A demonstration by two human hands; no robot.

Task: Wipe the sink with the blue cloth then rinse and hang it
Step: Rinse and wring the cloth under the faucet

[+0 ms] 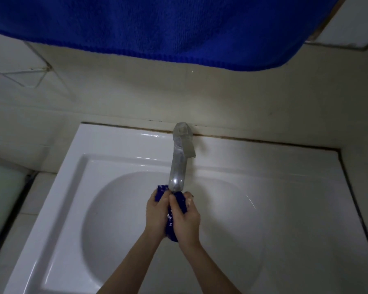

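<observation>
A small blue cloth (170, 221) is bunched up between both my hands, over the white sink (119, 209) bowl and just under the spout of the metal faucet (179, 164). My left hand (156, 213) grips its left side and my right hand (186, 219) grips its right side. White flecks, like foam or water drops, sit on the cloth. Most of the cloth is hidden inside my fists. Whether water runs from the spout I cannot tell.
A large blue towel (157, 26) hangs across the top of the view, above the tiled wall (136, 96). A wire rack (13, 75) is fixed to the wall at the left. A pale counter surrounds the sink.
</observation>
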